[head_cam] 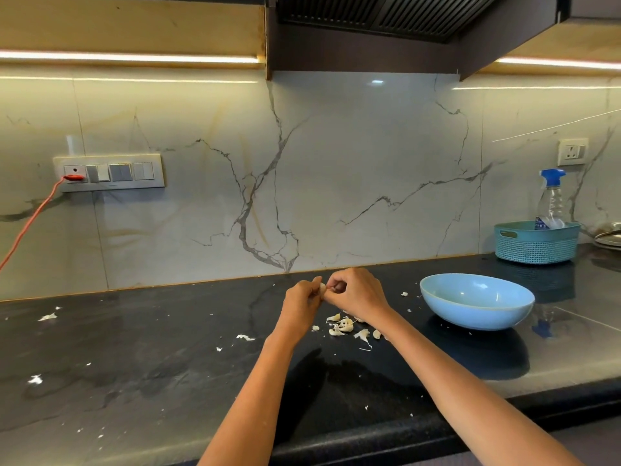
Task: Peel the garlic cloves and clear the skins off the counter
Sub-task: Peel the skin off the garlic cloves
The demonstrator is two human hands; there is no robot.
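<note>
Both your hands, left (pixel 300 299) and right (pixel 357 294), pinch one clove (pixel 322 288). More garlic (pixel 344 326) and skins (pixel 47 317) still litter the worktop (pixel 168 364); the bowl (pixel 477 301) looks empty.

One pale clove (pixel 322 288) sits pinched between both hands above the bench (pixel 134 348). White skins and cloves (pixel 342 326) lie piled below; scraps (pixel 47 317) lie scattered leftward.

Left hand (pixel 301 299) and right hand (pixel 357 295) pinching garlic clove (pixel 322 288) between them above dark surface (pixel 168 364); skins (pixel 342 326) lying just below grip; blue bowl (pixel 476 301) sitting right of grip.
</note>
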